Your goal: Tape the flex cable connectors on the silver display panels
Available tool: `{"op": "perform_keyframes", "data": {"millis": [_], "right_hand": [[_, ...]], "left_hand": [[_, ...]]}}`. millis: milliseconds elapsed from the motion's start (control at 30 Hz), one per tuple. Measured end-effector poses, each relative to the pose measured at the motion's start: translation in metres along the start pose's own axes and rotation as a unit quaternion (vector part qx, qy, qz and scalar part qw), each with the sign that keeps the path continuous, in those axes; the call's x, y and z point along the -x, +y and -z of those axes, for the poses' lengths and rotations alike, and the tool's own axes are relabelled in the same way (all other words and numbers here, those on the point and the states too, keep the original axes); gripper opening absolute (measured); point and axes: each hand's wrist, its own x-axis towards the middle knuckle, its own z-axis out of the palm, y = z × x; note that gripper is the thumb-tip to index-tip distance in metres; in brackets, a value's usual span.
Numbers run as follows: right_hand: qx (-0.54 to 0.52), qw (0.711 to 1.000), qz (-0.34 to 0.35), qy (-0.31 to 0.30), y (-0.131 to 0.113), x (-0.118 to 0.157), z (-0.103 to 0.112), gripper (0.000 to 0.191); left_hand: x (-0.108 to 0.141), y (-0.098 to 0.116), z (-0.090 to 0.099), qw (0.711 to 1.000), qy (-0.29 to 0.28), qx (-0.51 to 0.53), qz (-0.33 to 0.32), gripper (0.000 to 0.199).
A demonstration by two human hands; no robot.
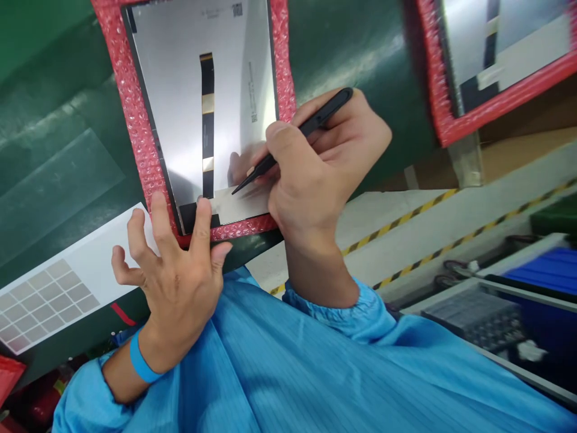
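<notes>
Well, black tool over panel.

Cut off at its upper right corner, the silvery panel bears print too small to read.

Lighting was bright, seemingly from overhead. Glare whitened the silvery panel, which darkly mirrored the right hand. Green tabletop had soft sheen. Toward the right edge, the second panel looked blurry; small print was illegible.
</notes>
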Motion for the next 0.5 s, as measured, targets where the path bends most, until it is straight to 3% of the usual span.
{"op": "perform_keyframes", "data": {"millis": [133,200,267,333,400,500], "right_hand": [[-0.049,0.999,0.023,0.0,0.009,-0.004,-0.001,0.024],[-0.05,0.999,0.021,-0.003,0.009,-0.005,-0.002,0.024],[-0.052,0.999,0.008,0.003,0.007,-0.006,-0.003,0.023],[-0.07,0.997,-0.004,0.011,0.004,-0.006,-0.005,0.022],[-0.099,0.995,-0.016,0.015,0.003,-0.006,-0.006,0.02],[-0.134,0.99,-0.033,0.024,0.004,-0.008,-0.008,0.018]], "left_hand": [[0.007,-0.017,0.008,0.999,0.002,-0.03,-0.032,0.054],[0.0,-0.027,0.014,0.998,0.011,-0.011,-0.059,0.044],[-0.014,-0.034,0.02,0.997,0.039,0.047,-0.045,0.041],[-0.033,-0.037,0.025,0.991,0.038,0.128,0.027,0.046],[-0.051,-0.036,0.029,0.969,-0.003,0.215,0.12,0.053],[-0.074,-0.036,0.03,0.904,-0.051,0.348,0.243,0.073]]}}
